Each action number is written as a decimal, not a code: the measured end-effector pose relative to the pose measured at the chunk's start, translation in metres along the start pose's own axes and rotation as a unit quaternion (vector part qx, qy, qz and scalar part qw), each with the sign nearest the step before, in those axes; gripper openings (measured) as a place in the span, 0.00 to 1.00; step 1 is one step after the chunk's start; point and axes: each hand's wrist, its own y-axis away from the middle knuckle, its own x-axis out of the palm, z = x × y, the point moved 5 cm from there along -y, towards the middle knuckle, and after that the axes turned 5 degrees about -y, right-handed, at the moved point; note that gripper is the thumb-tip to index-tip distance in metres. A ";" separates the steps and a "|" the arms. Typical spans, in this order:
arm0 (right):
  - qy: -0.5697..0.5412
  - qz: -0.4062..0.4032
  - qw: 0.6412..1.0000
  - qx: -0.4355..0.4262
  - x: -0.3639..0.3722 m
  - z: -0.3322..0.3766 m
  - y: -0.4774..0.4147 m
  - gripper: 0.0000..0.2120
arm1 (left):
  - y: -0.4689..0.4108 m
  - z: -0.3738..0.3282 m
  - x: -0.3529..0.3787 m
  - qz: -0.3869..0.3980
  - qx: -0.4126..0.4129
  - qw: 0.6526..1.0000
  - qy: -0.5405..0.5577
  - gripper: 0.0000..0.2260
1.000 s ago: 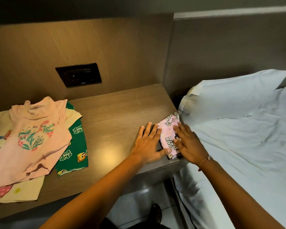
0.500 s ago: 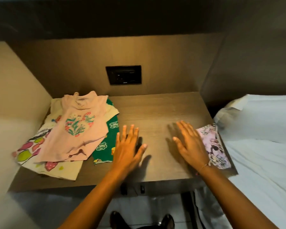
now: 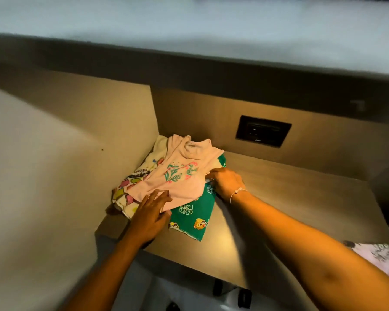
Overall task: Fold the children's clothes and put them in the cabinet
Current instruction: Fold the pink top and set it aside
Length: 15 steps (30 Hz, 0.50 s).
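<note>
Fingers of the left hand (image 3: 149, 215) lie spread and nearly flat on the near hem of the pink shirt (image 3: 177, 178), pressing on it rather than pinching it. Those of the right hand (image 3: 226, 182) curl at the shirt's right edge, where it overlaps the green garment (image 3: 193, 213); whether they have closed on fabric I cannot tell, since the knuckles hide the tips. A thin bracelet (image 3: 237, 191) circles the right wrist.

Half a second ago both hands hovered open above bare wood in the middle of the shelf, the right one just beside the folded pale-pink printed garment (image 3: 382, 257). Now both have crossed left to the unfolded pile, and that folded piece sits well apart at the near right edge of the view.

Under the pink shirt lie the green cartoon-print garment, sticking out to the near right, and a cream printed shirt (image 3: 130, 194), showing at the left against the side panel. All rest on the wooden shelf (image 3: 278, 198), with a dark socket panel (image 3: 263, 130) on the far wall.
</note>
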 end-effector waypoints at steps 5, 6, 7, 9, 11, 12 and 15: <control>-0.043 -0.019 0.996 0.082 -0.001 0.020 -0.036 0.13 | -0.036 0.011 -0.035 -0.014 -0.019 0.999 -0.025 0.06; -0.049 -0.020 0.994 0.092 -0.002 0.021 -0.036 0.13 | -0.036 0.010 -0.040 -0.032 -0.022 0.999 -0.034 0.04; -0.051 -0.019 0.994 0.094 -0.002 0.021 -0.034 0.13 | -0.034 0.009 -0.043 -0.052 -0.020 0.998 -0.030 0.03; -0.043 -0.016 0.996 0.083 -0.004 0.020 -0.026 0.14 | -0.021 0.006 -0.050 -0.101 -0.008 0.995 0.001 0.04; -0.032 -0.016 0.997 0.070 -0.006 0.019 -0.015 0.13 | -0.004 0.004 -0.061 -0.154 -0.015 0.987 0.036 0.05; -0.036 -0.021 0.997 0.065 -0.007 0.019 -0.009 0.13 | 0.005 0.002 -0.066 -0.171 -0.022 0.984 0.054 0.06; -0.034 -0.071 0.997 0.016 -0.010 0.031 0.005 0.22 | 0.025 -0.008 -0.077 -0.197 -0.010 0.977 0.084 0.06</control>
